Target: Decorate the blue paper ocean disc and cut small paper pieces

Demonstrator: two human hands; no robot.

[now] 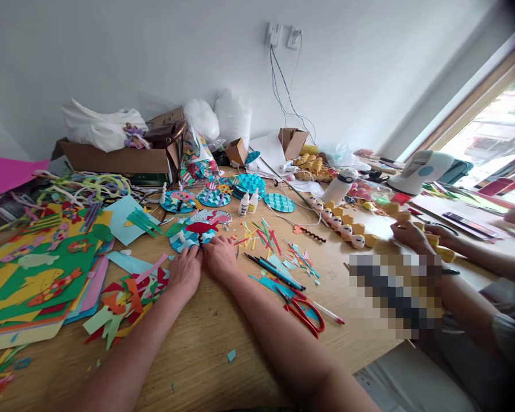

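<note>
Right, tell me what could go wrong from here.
The right hand might knock over the two small white squeeze bottles standing just beyond it. The right forearm could brush the red-handled scissors lying beside it. The red paper fish might crease, with the left hand also so close.

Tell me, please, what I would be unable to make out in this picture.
- Head view: the fingertips of the left hand and the right hand, largely hidden by the backs of the hands.
- Head view: part of the blue disc's near edge, covered by the hands.
- Head view: the small white bottle's lettering, too small to read.
- Head view: whatever the pixelated patch covers.
- Head view: the rest of the pink sheet, cut off by the left edge.
</note>
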